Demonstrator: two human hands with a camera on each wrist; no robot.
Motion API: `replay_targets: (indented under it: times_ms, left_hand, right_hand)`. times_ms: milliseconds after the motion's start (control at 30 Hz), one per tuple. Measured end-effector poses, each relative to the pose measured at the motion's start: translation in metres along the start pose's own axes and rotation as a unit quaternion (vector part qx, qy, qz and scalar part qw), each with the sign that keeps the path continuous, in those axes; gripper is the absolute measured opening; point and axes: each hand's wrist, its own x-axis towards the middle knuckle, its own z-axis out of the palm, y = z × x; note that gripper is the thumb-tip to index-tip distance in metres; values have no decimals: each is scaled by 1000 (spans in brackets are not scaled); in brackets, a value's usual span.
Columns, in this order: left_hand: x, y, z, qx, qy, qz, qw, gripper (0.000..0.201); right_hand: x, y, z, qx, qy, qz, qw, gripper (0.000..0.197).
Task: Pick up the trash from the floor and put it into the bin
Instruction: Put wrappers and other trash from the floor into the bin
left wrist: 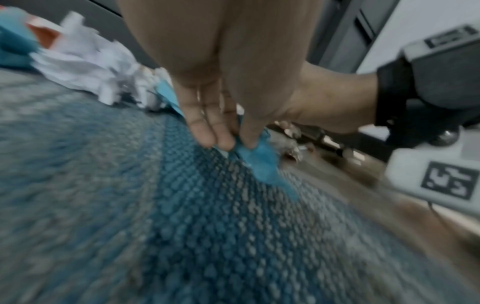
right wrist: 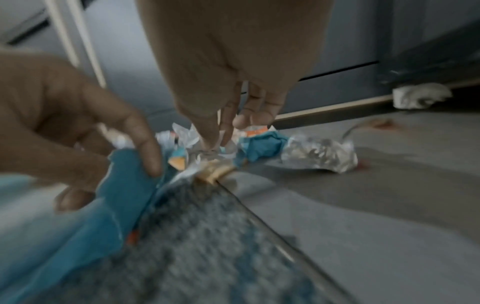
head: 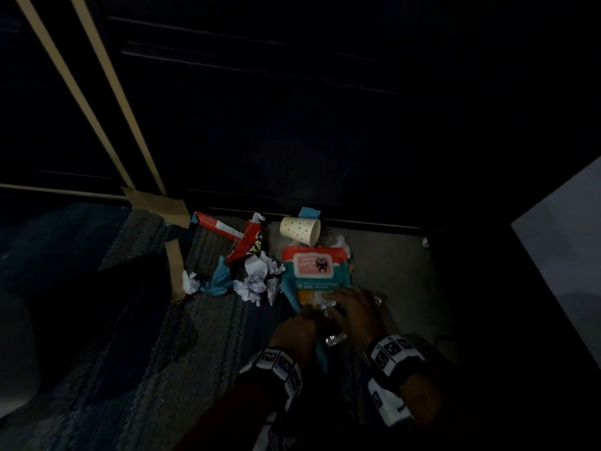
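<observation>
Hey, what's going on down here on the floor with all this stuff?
A person is crouched over a pile of trash at the edge of a rug. The left hand pinches a blue wrapper low over the rug, and the right hand reaches its fingers into crinkly clear plastic. A dotted paper cup, crumpled paper and a red wrapper lie on the floor. No bin is in view.

Rough woven rug, crumpled white paper, glossy plastic wipes pack — crinkled shiny foil wrapper

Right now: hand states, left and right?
Left hand: pinching the teal wrapper.
Right hand: fingertips down in the crinkled clear plastic; grip cannot be told.
</observation>
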Motion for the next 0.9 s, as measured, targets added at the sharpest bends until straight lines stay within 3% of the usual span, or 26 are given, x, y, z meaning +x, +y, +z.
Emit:
replay_targets:
  times_ms: [100,267,467,600,767,900]
  left_hand:
    - [-2,-7,3,-26,44,0,999,40]
    - [-23,-22,-17,-126,150,12,981,39]
    - [-55,-58,-65,-174,304,6,937,49]
    - [-96,-80,-111,-186,415,3,890,56]
    - [-171,-107,-159,-159,539,-35,826,70]
    - [-235,-123,-193,-104,627,-109,765,66]
  right_hand:
    - [1,-3,-6,25,17,18,999,19]
    - [4,-5,-10,102,35,70,992,15]
    - [20,-46,-24,139,75,21,987,12]
    - [41,-114,-30,221,95,-3,971,12]
    - [67,-223,-34,284,110,-113,946,12]
    - [76,-318,-28,330,101,-217,913,12]
